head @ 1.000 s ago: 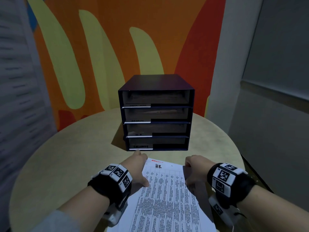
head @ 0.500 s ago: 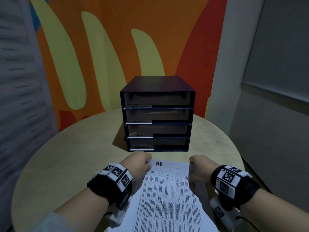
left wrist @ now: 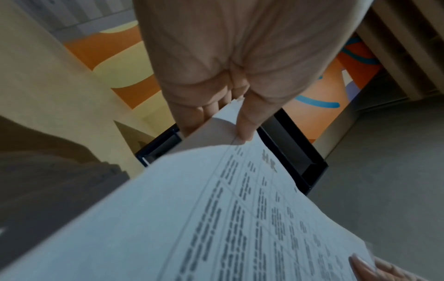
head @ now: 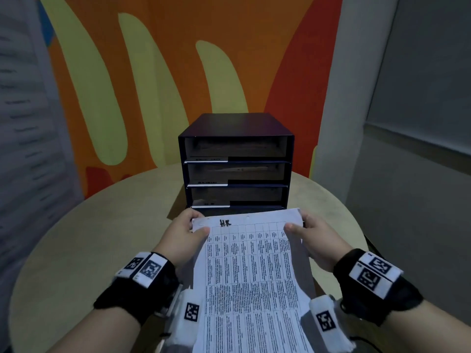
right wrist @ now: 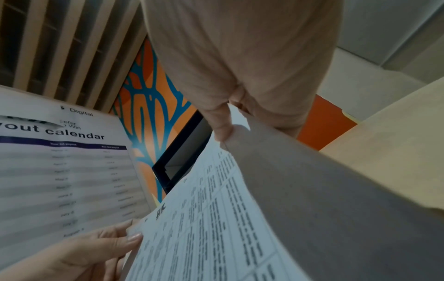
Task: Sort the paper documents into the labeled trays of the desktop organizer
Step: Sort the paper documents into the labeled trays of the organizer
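Observation:
A printed table sheet marked "HR" (head: 251, 271) is held up off the round table by both hands. My left hand (head: 197, 226) pinches its far left corner, thumb on top, as the left wrist view shows at the same corner of the sheet (left wrist: 216, 218). My right hand (head: 295, 226) pinches the far right corner, which also shows in the right wrist view of the sheet (right wrist: 216, 218). The black organizer (head: 237, 128) stands just beyond, with white label strips (head: 207, 183) on its tray fronts. The sheet's far edge hides the bottom tray.
A second sheet headed "payout calendar" (right wrist: 65, 171) lies lower down, under the lifted one. The beige round table (head: 102, 225) spreads left and right of the organizer. An orange and yellow wall stands behind it, and a grey wall on the right.
Both hands went from resting on the sheet's far corners on the table to pinching them. The HR sheet has risen and moved toward the organizer, now covering its bottom tray.

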A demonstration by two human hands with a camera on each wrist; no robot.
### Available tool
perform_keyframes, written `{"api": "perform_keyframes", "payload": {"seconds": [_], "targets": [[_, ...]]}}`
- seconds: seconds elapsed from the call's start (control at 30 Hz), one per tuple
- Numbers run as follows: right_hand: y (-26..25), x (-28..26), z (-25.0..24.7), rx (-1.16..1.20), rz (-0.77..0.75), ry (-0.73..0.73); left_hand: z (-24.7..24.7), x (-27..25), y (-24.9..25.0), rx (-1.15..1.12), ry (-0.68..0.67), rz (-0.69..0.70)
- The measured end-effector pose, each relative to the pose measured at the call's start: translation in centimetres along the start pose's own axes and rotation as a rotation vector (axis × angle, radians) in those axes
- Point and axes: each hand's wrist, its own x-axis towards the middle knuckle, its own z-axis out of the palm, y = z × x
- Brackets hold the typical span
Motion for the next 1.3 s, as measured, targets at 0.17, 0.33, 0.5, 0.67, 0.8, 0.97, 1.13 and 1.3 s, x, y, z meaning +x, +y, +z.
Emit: {"api": "perform_keyframes", "payload": {"seconds": [0.17,0.33,0.5,0.67,0.8,0.97,1.13,1.3], "targets": [[1.3,0.5,0.7,-0.013,0.004,0.002,0.5,0.2,-0.5,-0.091,-0.026,-0.103],[0.9,0.5,1.0,0.017,-0.021,0.000,0.4,0.2,-0.1,-0.234,-0.010,-0.141],[-0.8,0.7,0.8,0.113,-0.107,0.097,-0.2,0.1,1.4,-0.355,-0.020,-0.098],[-2.1,1.2,0.4,0.193,-0.136,0.165,0.1,0.1,1.7,-0.373,-0.082,-0.117],[-1.3,1.0,0.7,0.143,-0.040,0.045,0.9,0.0,0.6,-0.376,-0.073,-0.167],[1.2,0.7,0.7,-0.033,0.162,-0.105,1.4,-0.5,-1.3,-0.200,-0.159,-0.285],[2.7,0.9,1.1,-0.205,0.274,-0.115,1.3,-0.9,-2.5,-0.007,-0.217,-0.400],[2.7,1.3,1.4,-0.284,0.255,-0.119,1.6,-0.7,-2.8,0.051,-0.237,-0.428]]}}
